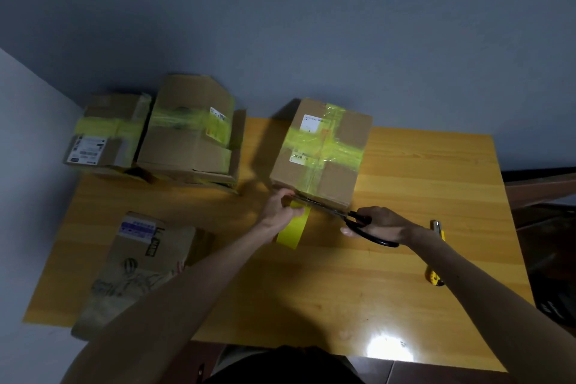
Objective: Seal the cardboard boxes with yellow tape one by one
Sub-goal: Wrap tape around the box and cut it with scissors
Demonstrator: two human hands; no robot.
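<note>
Yellow tape (pixel 294 227), thin and sticky, runs from the box (pixel 321 153) at the desk's (pixel 420 171) far edge; left hand (pixel 280 210) pinches it taut, right hand (pixel 378 224) grips scissors (pixel 352 217).

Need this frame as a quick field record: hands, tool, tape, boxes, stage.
left hand: holds the yellow tape roll at the near edge of the taped box
right hand: grips the black scissors, blades at the tape strip beside the box edge
taped box: yellow cross of tape on top
other boxes: two taped boxes at far left; untaped box at near left
utility knife: lies on the table, right of the right arm
stage: cutting the strip
</note>
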